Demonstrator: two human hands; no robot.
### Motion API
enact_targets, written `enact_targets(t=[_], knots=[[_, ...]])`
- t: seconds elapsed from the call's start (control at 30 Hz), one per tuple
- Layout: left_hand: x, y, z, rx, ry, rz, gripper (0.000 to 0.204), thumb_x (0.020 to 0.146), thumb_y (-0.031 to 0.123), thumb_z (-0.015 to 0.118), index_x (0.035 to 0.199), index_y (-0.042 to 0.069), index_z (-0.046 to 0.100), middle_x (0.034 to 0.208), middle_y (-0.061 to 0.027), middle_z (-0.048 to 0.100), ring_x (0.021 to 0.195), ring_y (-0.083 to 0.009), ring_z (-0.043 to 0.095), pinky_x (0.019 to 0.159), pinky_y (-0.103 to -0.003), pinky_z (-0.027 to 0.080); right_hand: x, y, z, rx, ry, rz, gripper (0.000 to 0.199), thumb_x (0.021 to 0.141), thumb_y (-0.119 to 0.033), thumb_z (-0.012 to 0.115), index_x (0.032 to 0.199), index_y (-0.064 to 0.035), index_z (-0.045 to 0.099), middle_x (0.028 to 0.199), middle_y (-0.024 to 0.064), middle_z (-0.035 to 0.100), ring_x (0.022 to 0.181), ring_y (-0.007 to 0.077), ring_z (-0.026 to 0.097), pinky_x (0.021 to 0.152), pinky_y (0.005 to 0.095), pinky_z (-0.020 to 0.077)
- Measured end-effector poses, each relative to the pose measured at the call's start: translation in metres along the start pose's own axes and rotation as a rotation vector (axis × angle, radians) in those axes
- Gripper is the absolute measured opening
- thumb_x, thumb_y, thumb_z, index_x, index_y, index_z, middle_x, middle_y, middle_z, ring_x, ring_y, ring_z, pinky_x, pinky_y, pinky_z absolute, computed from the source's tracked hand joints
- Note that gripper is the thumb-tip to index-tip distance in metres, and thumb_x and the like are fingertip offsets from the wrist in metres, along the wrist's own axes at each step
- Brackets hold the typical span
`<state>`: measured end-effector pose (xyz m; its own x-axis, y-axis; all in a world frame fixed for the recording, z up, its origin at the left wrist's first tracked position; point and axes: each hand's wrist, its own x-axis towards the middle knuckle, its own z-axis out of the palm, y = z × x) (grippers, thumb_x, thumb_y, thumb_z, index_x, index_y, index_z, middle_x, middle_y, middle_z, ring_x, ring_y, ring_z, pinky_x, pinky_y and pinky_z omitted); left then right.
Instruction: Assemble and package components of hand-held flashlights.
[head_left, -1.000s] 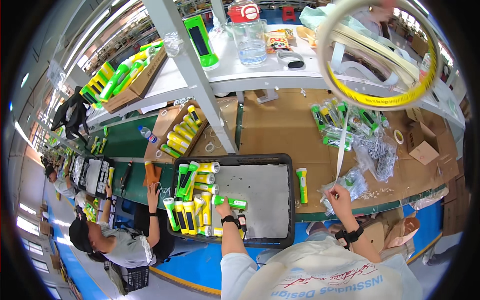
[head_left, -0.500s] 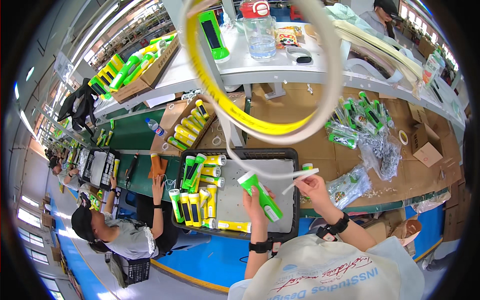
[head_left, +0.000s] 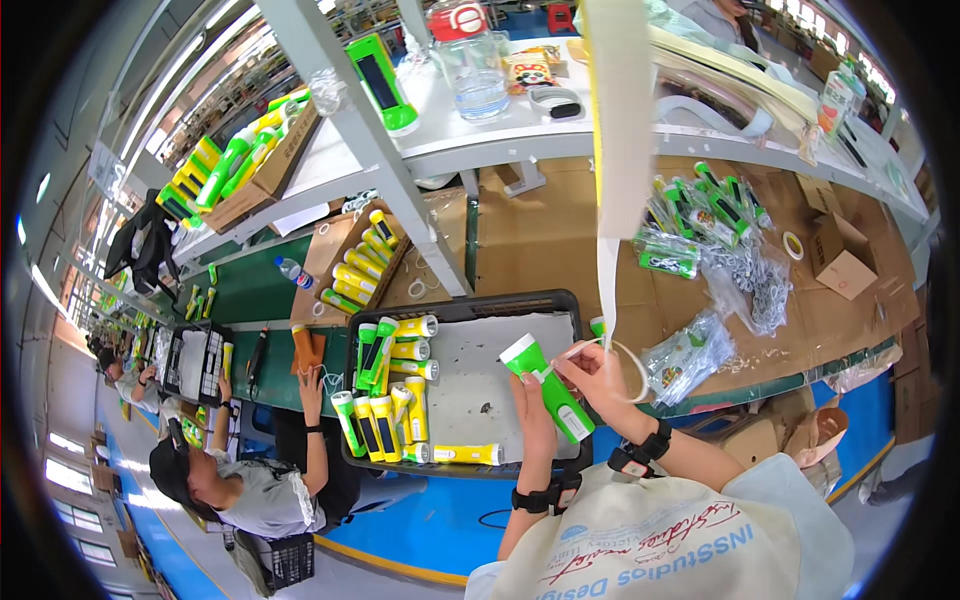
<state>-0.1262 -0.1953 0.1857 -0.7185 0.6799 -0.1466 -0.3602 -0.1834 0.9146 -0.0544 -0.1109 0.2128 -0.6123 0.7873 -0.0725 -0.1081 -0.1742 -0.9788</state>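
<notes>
My left hand [head_left: 537, 420] is closed round a green flashlight [head_left: 563, 402] with a white head, tilted with its head up and to the left. My right hand [head_left: 597, 382] pinches the end of a white strip [head_left: 608, 290] against the flashlight, just below the head. That strip hangs down from above and curls round beside my right hand; its upper part is blurred, with a yellow edge. Below lies a black tray [head_left: 500, 301] with a grey lining. Several yellow flashlights [head_left: 418, 405] and green flashlights [head_left: 378, 352] fill its left part.
A cardboard box of flashlights [head_left: 352, 280] stands behind the tray. Bagged flashlights [head_left: 690, 225] and clear plastic bags [head_left: 690, 355] lie on the brown cardboard to the right. A grey post [head_left: 385, 160] and shelf stand ahead. At the left, a co-worker [head_left: 255, 475] reaches onto the bench.
My right hand has moved left, bringing the strip's end onto the flashlight. The hanging loop has swung to a nearly straight drop. My view has shifted slightly.
</notes>
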Motion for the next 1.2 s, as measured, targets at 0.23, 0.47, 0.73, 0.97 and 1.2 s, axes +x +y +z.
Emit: enact_targets(t=[0.23,0.47,0.73,0.97,1.2], knots=[[-0.001,-0.011,-0.001,-0.184,-0.033,-0.212,0.049,0.100,0.046,0.029,0.118,0.004,0.046,0.090,-0.0099,0.061,0.070,-0.0182,0.061,0.057,-0.032,0.052,0.000,0.000,-0.010,-0.583,0.196,-0.461,0.018,0.080,-0.010,0.067,0.069,0.0013,0.060,0.060,0.0062,0.052,0.049,0.0140,0.051,0.046,0.0256,0.0381],[0.005,-0.038,0.000,-0.003,-0.004,-0.083,0.047,0.100,0.045,0.030,0.120,0.005,0.046,0.106,-0.0092,0.057,0.093,-0.0175,0.058,0.077,-0.031,0.049,-0.014,-0.010,-0.010,-0.402,0.113,-0.459,0.015,0.078,-0.014,0.071,0.076,-0.0019,0.061,0.069,0.0010,0.053,0.054,0.0071,0.043,0.046,0.0221,0.0322],[0.005,-0.019,0.019,-0.186,-0.145,-0.169,0.040,0.099,0.038,0.035,0.127,0.009,0.035,0.105,-0.0118,0.055,0.082,-0.0202,0.061,0.067,-0.034,0.054,-0.001,0.009,-0.032,-0.069,0.134,-0.112,0.019,0.092,-0.014,0.058,0.081,0.0009,0.060,0.070,0.0024,0.060,0.062,0.0060,0.058,0.054,0.0208,0.0467],[0.009,-0.042,0.012,-0.205,-0.058,-0.134,0.035,0.098,0.030,0.041,0.126,0.009,0.033,0.095,-0.0129,0.056,0.073,-0.0192,0.062,0.058,-0.032,0.055,0.002,0.013,-0.038,-0.218,0.067,-0.054,0.012,0.088,-0.009,0.061,0.085,0.0025,0.062,0.072,0.0040,0.063,0.062,0.0066,0.059,0.053,0.0211,0.0456],[0.006,-0.022,0.020,-0.035,-0.087,-0.148,0.031,0.096,0.024,0.047,0.119,0.004,0.039,0.080,-0.0094,0.057,0.059,-0.0151,0.060,0.050,-0.029,0.053,-0.005,0.004,-0.039,-0.353,0.124,-0.104,0.012,0.085,-0.008,0.063,0.083,0.0038,0.064,0.072,0.0062,0.064,0.062,0.0080,0.060,0.054,0.0234,0.0461]])
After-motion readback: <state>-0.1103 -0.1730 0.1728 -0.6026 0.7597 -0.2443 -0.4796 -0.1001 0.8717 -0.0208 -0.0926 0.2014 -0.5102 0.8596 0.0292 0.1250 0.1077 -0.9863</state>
